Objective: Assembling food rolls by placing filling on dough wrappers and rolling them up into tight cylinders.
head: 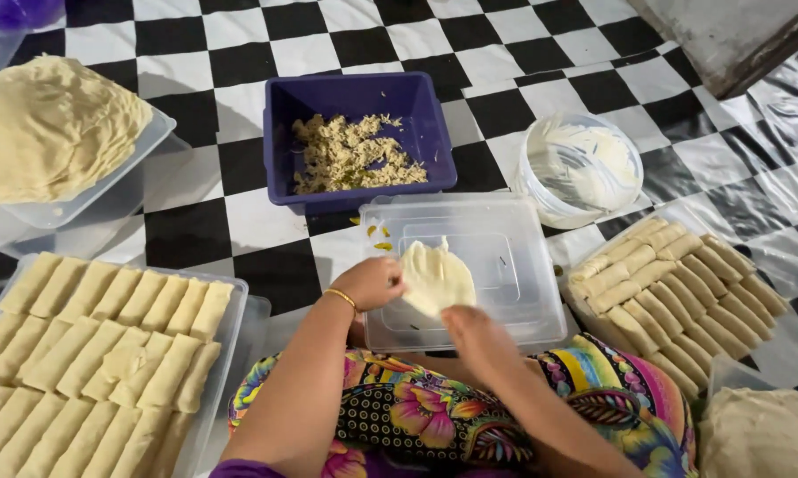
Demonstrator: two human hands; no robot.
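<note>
Your right hand (pixel 480 335) lies flat at the near edge of the thin wrapper (pixel 436 281); your left hand (pixel 370 281) pinches its left edge. Keep the wrapper centred and smooth on the clear upturned lid (pixel 505 265). Beyond sits the purple tub (pixel 284 133) of shredded filling (pixel 353 152).

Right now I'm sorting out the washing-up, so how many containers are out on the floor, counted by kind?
Purple tub: 1
Round white bowl: 1
Clear upturned box under the hands: 1
Clear trays of rolls, left and right: 2
Clear tray with the wrapper stack: 1
Total: 6
</note>
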